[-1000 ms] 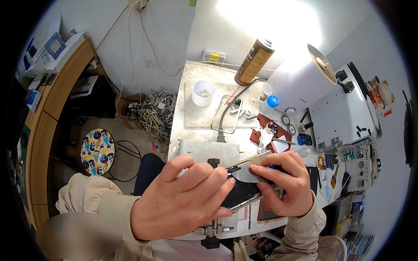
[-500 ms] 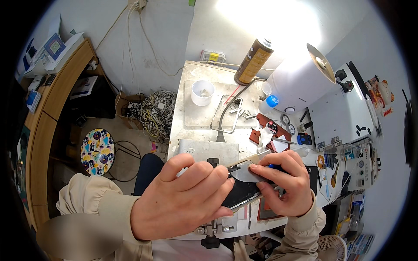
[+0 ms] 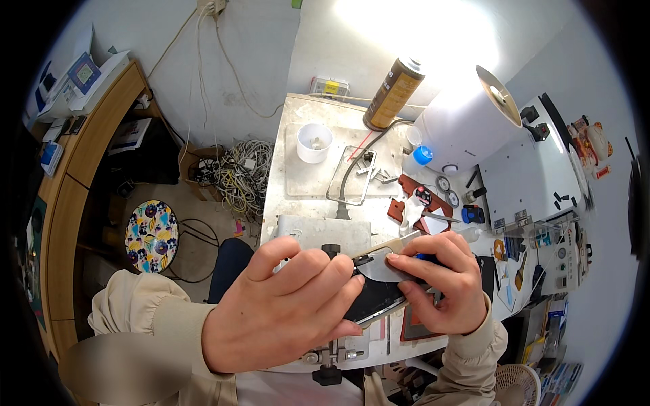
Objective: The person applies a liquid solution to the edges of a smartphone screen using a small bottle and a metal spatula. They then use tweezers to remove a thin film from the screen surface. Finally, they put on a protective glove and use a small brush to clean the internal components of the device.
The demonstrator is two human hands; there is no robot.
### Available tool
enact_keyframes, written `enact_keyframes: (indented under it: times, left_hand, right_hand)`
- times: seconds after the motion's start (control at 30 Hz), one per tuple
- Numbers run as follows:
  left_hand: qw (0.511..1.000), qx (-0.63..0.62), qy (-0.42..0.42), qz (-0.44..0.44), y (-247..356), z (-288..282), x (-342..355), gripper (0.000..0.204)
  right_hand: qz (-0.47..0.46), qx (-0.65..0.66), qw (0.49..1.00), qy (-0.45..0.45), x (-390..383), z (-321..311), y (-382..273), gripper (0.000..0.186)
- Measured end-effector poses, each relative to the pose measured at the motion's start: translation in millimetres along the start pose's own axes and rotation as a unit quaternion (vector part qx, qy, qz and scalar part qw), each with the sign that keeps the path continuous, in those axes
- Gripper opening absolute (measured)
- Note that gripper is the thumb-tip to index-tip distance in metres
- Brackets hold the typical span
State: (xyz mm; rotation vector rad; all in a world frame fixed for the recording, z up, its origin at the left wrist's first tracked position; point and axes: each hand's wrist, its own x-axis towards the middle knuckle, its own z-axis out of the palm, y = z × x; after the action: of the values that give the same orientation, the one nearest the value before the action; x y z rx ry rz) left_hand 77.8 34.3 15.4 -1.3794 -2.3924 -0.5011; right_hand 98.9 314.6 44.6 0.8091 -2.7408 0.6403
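Note:
My left hand (image 3: 288, 308) is closed around the left side of a black flat phone-like device (image 3: 374, 300) with a silver edge, tilted above the workbench. Its fingers curl at the device's top corner, and the thumb lies along the lower side. A thin grey metal blade (image 3: 383, 270) with a rounded end lies over the device's upper face. My right hand (image 3: 443, 279) pinches this blade, index finger on top and thumb near the device's right edge. Behind the device a metal clamp stand (image 3: 330, 352) with black knobs is partly hidden by my hands.
On the white workbench (image 3: 277, 196) stand a white cup (image 3: 315, 143), a brown spray can (image 3: 395, 93) and a blue-capped bottle (image 3: 421, 157). A thin metal frame (image 3: 330, 183) lies beyond my hands. A white cylindrical machine (image 3: 457, 122) rises at the back right, and small tools lie right.

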Motion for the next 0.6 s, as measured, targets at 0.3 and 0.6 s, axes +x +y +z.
enact_keyframes:
  times: [0.3,0.6]
  left_hand:
    - [1.0,0.001,-0.003,0.001,0.0,-0.9,0.5,0.053]
    - [1.0,-0.025,0.005,0.005,1.2,-4.1,2.2,0.049]
  right_hand:
    - [-0.001,-0.004,1.0,-0.002,-0.2,0.0,0.2,0.045]
    - [-0.003,0.002,1.0,-0.002,-0.2,0.1,0.1,0.043]
